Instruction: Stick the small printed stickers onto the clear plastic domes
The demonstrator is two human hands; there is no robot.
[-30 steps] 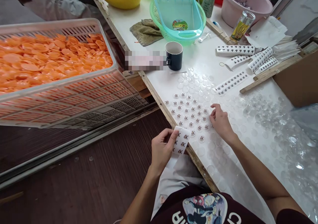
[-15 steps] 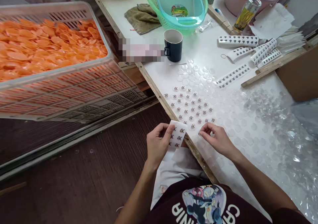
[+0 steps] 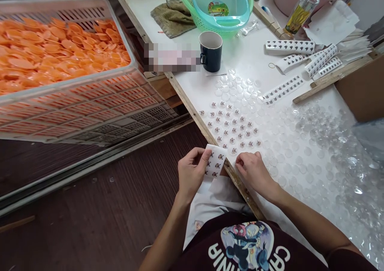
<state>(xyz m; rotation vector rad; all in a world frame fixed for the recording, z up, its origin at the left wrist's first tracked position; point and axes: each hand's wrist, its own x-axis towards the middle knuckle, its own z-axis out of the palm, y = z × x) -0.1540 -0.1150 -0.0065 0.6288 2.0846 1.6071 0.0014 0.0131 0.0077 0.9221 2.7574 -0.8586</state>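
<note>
White sticker sheet (image 3: pixel 220 166) with small printed animal heads is pinched in the left hand (image 3: pixel 191 173), the thumb pressed on its face, and it hangs partly over the wooden edge strip (image 3: pixel 189 107). Fingers of the right hand (image 3: pixel 255 173) are bent inward, close beside the sheet; whether a sticker is between them, I cannot tell.

As I judge it, the right wrist or forearm could push the loose clear discs (image 3: pixel 289 153) out of place, because they lie very near and nothing fixes them. A sleeve may also disturb the discs with printed heads (image 3: pixel 233 131), laid in uneven rows in front of the hands. The thin sheet could bend and its stickers cling to each other, if the grip becomes too tight.

The white tabletop (image 3: pixel 192 89) looks smooth, so light pieces probably slide easily. Farther on it stand a dark blue mug (image 3: pixel 213 59), a green strainer basket (image 3: pixel 216 31) and a crumpled olive cloth (image 3: pixel 172 19). Beside the table, above the dark floor (image 3: pixel 126 191), there is a plastic crate (image 3: pixel 90 111) filled with orange plastic pieces (image 3: pixel 45 51).
</note>
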